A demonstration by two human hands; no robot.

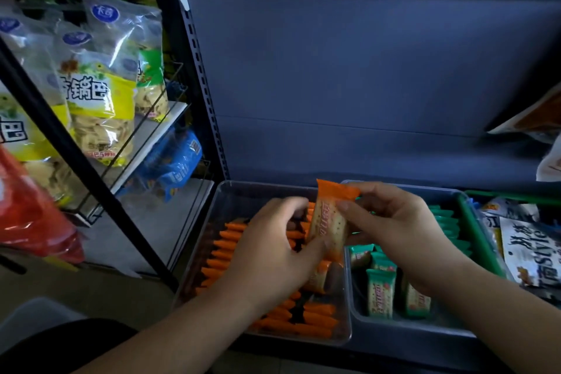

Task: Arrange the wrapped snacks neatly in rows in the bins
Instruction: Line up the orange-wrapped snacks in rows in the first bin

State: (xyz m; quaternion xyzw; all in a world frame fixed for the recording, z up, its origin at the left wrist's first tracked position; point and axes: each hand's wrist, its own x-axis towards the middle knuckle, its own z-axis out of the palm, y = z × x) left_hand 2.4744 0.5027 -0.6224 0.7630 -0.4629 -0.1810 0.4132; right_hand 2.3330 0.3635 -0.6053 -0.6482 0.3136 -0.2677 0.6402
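Approx. half done, I'd say: clear bin (243, 189) has orange rows (224, 244) at left & front, loose packs mid-bin; grey bin (394, 329) has green packs (379, 291) only part-rowed. Right hand (394, 227) pinches the orange snack (329, 221) near its top, left hand (273, 240) at its bottom, above the bins' shared edge. Long axis near upright, crimped end up.

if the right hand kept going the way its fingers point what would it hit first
The right hand points left and pinches the orange-wrapped snack. Carried on, it would probably meet the left hand just beyond the pack, though depth is unclear.
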